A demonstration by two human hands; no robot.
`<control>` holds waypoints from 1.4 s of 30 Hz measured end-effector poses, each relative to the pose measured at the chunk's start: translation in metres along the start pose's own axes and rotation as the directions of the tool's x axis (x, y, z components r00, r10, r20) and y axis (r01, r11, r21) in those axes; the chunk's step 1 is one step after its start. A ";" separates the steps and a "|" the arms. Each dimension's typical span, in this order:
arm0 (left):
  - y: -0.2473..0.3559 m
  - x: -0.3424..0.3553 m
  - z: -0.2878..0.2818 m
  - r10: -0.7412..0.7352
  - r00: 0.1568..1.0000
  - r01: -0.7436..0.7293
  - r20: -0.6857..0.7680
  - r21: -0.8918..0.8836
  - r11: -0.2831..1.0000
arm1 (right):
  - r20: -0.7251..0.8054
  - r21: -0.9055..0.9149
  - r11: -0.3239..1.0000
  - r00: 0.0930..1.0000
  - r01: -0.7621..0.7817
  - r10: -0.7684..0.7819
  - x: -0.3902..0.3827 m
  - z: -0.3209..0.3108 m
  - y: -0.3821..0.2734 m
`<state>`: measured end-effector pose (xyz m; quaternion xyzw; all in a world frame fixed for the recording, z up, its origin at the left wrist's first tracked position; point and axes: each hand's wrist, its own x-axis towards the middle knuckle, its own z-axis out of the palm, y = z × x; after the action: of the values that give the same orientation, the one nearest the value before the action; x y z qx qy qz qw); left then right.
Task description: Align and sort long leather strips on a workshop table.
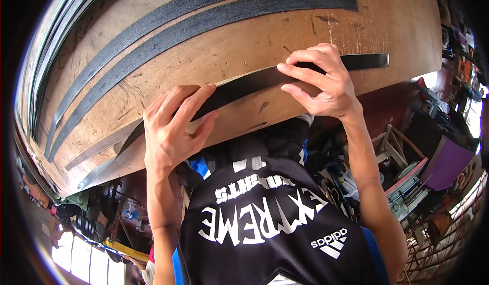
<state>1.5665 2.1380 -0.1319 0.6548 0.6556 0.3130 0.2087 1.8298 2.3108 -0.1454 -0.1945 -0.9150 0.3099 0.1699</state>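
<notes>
- Strips of thin, dark, glossy material point(48, 61) lie bunched along the left rim of a broad, scuffed brown wooden table point(402, 20).
- Two long, flat, dull-black strips point(204, 24) curve side by side across the table's far part, ending at upper right.
- One long, smooth black strip point(249, 84) spans both hands near the table's near edge, its long axis running from lower left to upper right; its left stretch twists toward the near left corner.
- Left hand point(173, 127): fingers bent over that strip, thumb spread from them; whether they pinch it, I cannot tell.
- Right hand point(337, 94): fingertips at the strip's far edge, thumb towards its near edge, grip likewise unclear.
- Past the right hand, the strip's square-cut end points right.
</notes>
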 end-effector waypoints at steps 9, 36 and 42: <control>0.005 -0.001 -0.001 -0.011 1.000 0.011 0.011 -0.003 1.000 | 0.017 0.017 0.996 0.996 0.090 -0.090 0.008 0.007 -0.008; 0.005 -0.004 -0.003 -0.025 1.000 0.025 0.012 0.009 1.000 | 0.041 0.085 0.977 0.981 -0.193 0.190 0.028 0.013 -0.023; 0.005 -0.005 -0.002 -0.028 0.999 0.028 0.017 0.004 1.000 | 0.004 0.092 0.972 0.976 -0.217 0.218 0.026 0.013 -0.024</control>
<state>1.5687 2.1319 -0.1277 0.6487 0.6633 0.3033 0.2175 1.7955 2.2991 -0.1351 -0.2864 -0.8725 0.3678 0.1464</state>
